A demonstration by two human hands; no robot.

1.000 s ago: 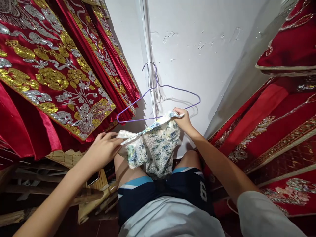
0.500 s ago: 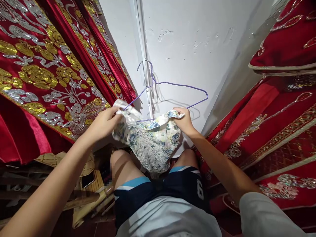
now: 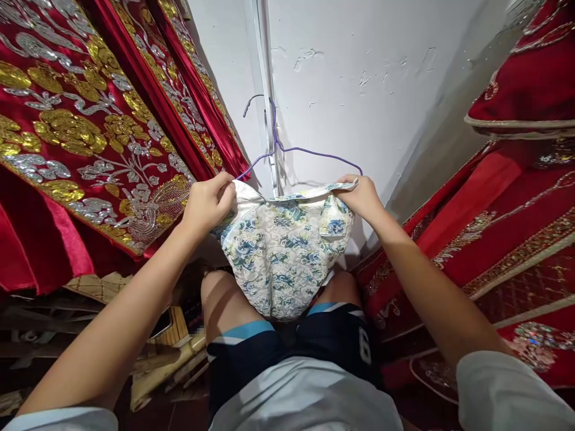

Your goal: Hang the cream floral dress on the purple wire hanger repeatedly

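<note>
A white garment with a blue and yellow floral print (image 3: 287, 257) hangs over my lap, spread between both hands. My left hand (image 3: 209, 203) pinches its upper left corner. At the opposite upper corner, my right hand (image 3: 363, 196) has its fingers closed on the cloth edge. Behind the garment's top edge rises a purple wire hanger (image 3: 309, 151). Its hook points up and left, while its lower part is hidden by the cloth. A small patch like a pocket shows near the garment's right side.
Red cloth with gold and silver sequins (image 3: 90, 126) hangs at the left. More red embroidered garments (image 3: 507, 221) hang at the right. A white wall (image 3: 341, 78) with a vertical metal pole (image 3: 265, 66) stands ahead. Low wooden furniture (image 3: 171, 353) is at the lower left.
My hands have moved apart, the right one outward to the right. The bunched garment is now stretched wide and flatter, and it covers the hanger's lower bar and right end.
</note>
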